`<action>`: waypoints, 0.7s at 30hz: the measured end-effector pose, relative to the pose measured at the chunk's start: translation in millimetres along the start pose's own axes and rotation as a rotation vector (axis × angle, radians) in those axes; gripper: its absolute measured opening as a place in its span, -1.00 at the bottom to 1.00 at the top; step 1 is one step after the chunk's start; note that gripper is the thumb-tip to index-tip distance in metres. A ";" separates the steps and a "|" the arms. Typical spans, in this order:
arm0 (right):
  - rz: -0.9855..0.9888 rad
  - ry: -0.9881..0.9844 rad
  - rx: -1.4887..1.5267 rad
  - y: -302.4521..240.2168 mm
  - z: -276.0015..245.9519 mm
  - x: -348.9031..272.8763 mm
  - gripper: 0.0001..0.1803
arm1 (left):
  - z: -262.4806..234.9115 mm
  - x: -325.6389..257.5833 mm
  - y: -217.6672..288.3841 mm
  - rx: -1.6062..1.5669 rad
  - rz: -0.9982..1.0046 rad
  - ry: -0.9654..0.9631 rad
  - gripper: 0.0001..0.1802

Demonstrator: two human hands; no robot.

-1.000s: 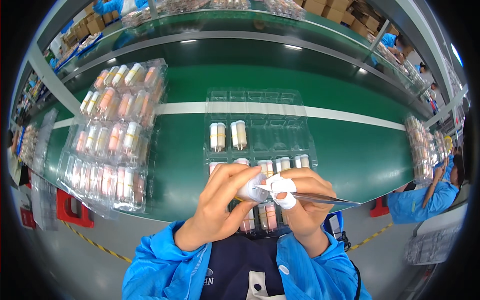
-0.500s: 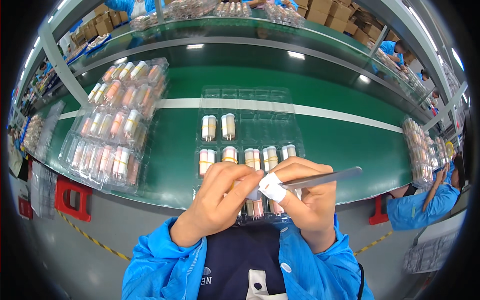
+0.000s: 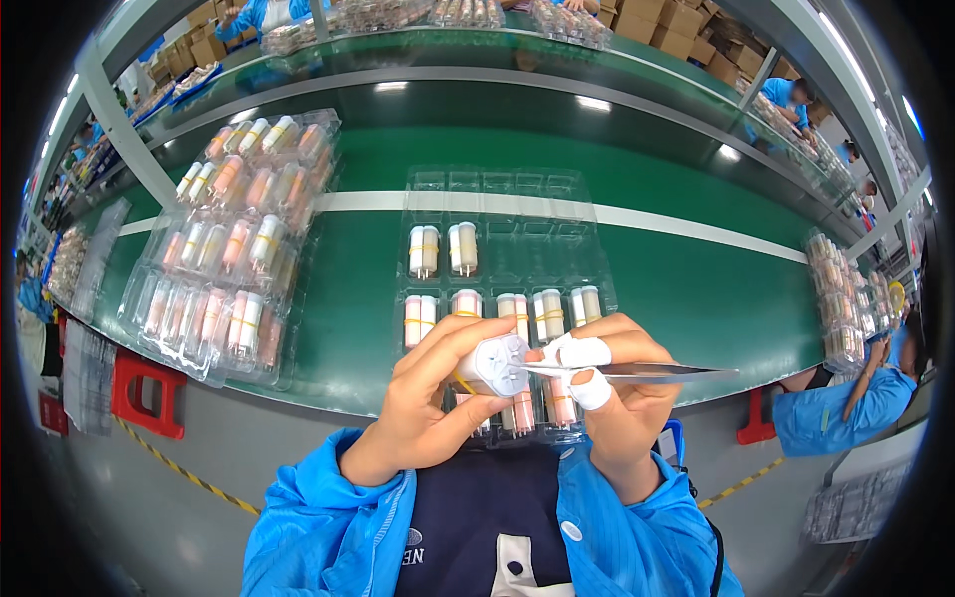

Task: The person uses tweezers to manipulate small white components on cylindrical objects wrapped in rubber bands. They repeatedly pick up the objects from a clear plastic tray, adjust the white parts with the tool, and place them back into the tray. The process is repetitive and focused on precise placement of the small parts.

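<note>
Between the fingers and thumb of my left hand [image 3: 423, 403] is a white multi-tube part [image 3: 494, 366], its lobed end face turned to the right. A yellow band shows around its side. My right hand [image 3: 632, 403] pinches metal tweezers [image 3: 657, 373], with white wraps on the fingertips. The tweezers' narrow tips reach the part's end face; whether they grip anything there I cannot tell. Just beyond and below both hands lies a clear plastic tray [image 3: 542, 244] with similar banded white and pink tube parts [image 3: 463, 249] in its pockets. My hands hide some of the nearest ones.
Stacked clear trays full of tube parts [image 3: 224, 249] stand at the left of the green worktable [image 3: 696, 298]. More filled trays [image 3: 841, 298] are at the right, near a co-worker in blue [image 3: 846, 408]. Red stools [image 3: 147, 396] stand below the table's edge.
My left hand has turned the white part so its end face shows. The right-hand fingers have opened out a little, and the tweezers' tips now show at that face.
</note>
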State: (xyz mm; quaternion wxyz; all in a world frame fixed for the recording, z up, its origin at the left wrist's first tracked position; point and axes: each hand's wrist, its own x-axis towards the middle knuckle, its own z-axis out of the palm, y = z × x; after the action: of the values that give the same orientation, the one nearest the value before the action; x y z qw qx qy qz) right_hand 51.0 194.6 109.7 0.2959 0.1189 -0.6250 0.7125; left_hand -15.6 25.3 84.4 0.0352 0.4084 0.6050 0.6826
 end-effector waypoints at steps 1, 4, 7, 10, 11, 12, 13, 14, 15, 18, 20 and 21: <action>-0.005 -0.007 -0.015 0.1 -0.1 1.2 -0.80 | -0.9 0.6 -1.1 -0.016 -0.009 -0.005 -0.41; -0.015 -0.023 -0.040 1.3 0.0 5.1 -0.79 | -2.1 2.6 -3.1 -0.076 -0.041 -0.015 -0.42; -0.021 -0.028 -0.048 4.4 -0.4 7.7 -0.79 | -1.3 4.2 -4.4 -0.108 -0.065 -0.012 -0.43; -0.033 -0.023 -0.058 8.3 -3.3 8.6 -0.79 | -2.2 6.0 -5.3 -0.098 -0.115 -0.038 -0.42; -0.037 -0.020 -0.063 9.2 -4.6 9.0 -0.80 | -2.4 6.9 -5.5 -0.091 -0.137 -0.053 -0.41; -0.039 -0.004 -0.062 9.7 -5.1 8.9 -0.80 | -1.7 7.6 -6.7 -0.048 -0.109 -0.054 -0.43; -0.041 0.012 -0.060 10.2 -5.1 8.7 -0.80 | -0.9 8.2 -8.3 -0.005 -0.082 -0.055 -0.44; -0.044 0.028 -0.058 10.7 -5.3 8.6 -0.79 | 0.0 8.8 -9.9 0.038 -0.055 -0.056 -0.45; -0.062 0.030 -0.079 11.5 -6.3 8.5 -0.79 | 0.9 9.1 -11.0 0.068 -0.034 -0.053 -0.46; -0.107 0.024 -0.139 13.7 -9.1 9.8 -0.78 | 1.9 9.3 -14.9 0.139 0.026 -0.043 -0.47; -0.120 0.007 -0.179 13.1 -9.4 12.3 -0.78 | 1.2 9.9 -18.0 0.163 0.065 -0.035 -0.46; -0.123 0.005 -0.190 13.7 -10.1 12.9 -0.77 | 1.7 10.2 -18.6 0.165 0.078 -0.028 -0.46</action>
State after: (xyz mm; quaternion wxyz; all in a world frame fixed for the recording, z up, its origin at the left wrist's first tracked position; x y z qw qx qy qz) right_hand 35.0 207.3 103.5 0.3508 0.1267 -0.6803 0.6309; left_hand -29.7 37.2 73.7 -0.0169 0.4429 0.6422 0.6254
